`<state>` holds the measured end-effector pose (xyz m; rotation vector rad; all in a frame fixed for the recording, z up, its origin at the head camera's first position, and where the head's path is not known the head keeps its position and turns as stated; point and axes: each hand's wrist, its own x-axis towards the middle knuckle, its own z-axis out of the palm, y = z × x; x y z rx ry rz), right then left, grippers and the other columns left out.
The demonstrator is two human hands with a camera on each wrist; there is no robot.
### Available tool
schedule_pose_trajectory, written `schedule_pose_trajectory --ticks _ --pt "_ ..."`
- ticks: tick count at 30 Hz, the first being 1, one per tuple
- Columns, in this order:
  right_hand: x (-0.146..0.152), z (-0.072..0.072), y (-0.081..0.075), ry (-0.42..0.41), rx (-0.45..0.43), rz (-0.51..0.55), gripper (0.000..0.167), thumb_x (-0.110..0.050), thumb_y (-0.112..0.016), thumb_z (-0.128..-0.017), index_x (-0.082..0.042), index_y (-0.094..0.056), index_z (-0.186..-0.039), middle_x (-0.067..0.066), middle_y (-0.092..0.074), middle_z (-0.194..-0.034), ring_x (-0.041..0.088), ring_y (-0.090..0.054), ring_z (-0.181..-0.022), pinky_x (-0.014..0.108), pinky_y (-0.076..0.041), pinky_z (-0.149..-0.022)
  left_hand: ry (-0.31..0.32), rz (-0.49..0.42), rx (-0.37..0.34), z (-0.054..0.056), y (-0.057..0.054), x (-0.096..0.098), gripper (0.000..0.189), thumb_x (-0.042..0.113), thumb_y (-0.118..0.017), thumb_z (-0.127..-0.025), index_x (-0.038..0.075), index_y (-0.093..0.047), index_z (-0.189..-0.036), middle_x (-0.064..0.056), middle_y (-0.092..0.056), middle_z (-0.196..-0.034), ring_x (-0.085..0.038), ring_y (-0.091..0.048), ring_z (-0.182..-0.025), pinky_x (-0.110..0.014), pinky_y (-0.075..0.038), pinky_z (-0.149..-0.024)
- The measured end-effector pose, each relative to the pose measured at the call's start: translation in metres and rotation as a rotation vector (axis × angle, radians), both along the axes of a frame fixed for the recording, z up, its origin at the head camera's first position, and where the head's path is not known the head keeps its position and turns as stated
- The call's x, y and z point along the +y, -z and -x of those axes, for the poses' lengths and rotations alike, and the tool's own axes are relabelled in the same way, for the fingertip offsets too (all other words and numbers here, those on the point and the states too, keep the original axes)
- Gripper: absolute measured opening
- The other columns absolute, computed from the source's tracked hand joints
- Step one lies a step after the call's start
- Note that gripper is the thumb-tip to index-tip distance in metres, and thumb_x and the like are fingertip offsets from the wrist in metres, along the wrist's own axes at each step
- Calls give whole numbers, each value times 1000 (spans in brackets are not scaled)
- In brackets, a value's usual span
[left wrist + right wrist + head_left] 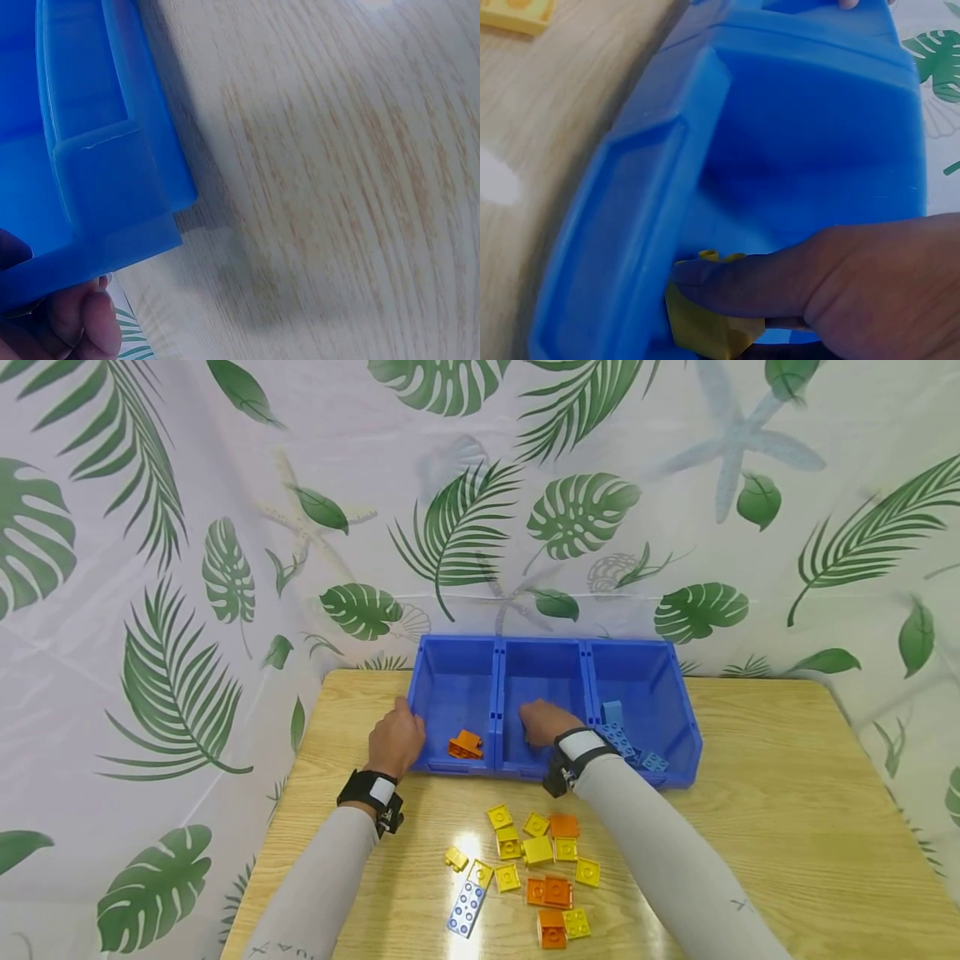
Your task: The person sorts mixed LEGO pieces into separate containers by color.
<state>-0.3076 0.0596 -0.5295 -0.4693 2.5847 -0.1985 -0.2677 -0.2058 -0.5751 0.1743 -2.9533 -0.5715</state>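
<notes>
gripping the left rim of the blue bin [497, 693], the left hand [396, 739] sets its thumb inside the wall and its fingers outside. the right hand [550, 724] is lowered into the middle compartment [543, 677] and pinches a yellow block [705, 322] (studs visible beside the thumb in the right wrist view). the left compartment [450, 689] contains orange blocks [466, 745], located near its front wall. the right compartment [648, 693] contains blue blocks [618, 737], partly hidden by the right wrist strap [581, 745].

in front of the bin, on the wood-grain table [787, 777], lie loose yellow blocks [537, 852], loose orange blocks [558, 891] and one pale blue studded block [467, 910], its far end touching a yellow piece. a leaf-printed sheet [585, 514] hangs behind the table and along its left side.
</notes>
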Motion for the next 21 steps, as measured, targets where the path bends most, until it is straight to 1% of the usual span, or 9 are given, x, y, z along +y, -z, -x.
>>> schedule_pose_trajectory --ticks 4,8,14,17,21 --pt "0 -2 2 -3 -1 -3 23 -6 -65 -98 -3 -67 -120 18 -71 -121 33 -68 -112 49 -55 -98 2 -1 -7 0 0 0 24 23 -53 -103 0 -55 -110 -22 -71 -85 -42 -73 -77 -55 -56 -65" --pt "0 -2 1 -8 1 -6 19 -7 -65 -98 -4 -68 -117 17 -72 -116 31 -69 -107 47 -56 -95 2 -1 -10 0 -2 0 23 22 -53 -103 0 -54 -109 -22 -70 -84 -42 -73 -77 -55 -56 -65" --pt "0 -3 -2 -16 1 -11 15 -6 -63 -99 -4 -69 -112 14 -72 -106 25 -67 -94 43 -56 -88 1 -2 -14 0 -4 2 23 23 -52 -103 1 -54 -108 -22 -70 -85 -42 -73 -77 -55 -56 -65" --pt "0 -5 -5 -18 -1 -12 13 -4 -61 -99 -5 -69 -110 14 -72 -106 25 -66 -94 43 -55 -86 -1 -10 -18 -1 -5 2 23 23 -52 -103 0 -54 -108 -22 -70 -84 -42 -72 -77 -54 -56 -65" --pt "-1 -7 -10 -27 4 -2 15 -2 -63 -97 -5 -69 -110 14 -71 -108 26 -65 -94 42 -54 -85 -1 -20 -19 -2 -5 3 23 22 -53 -103 0 -54 -108 -22 -70 -84 -41 -72 -76 -54 -55 -65"
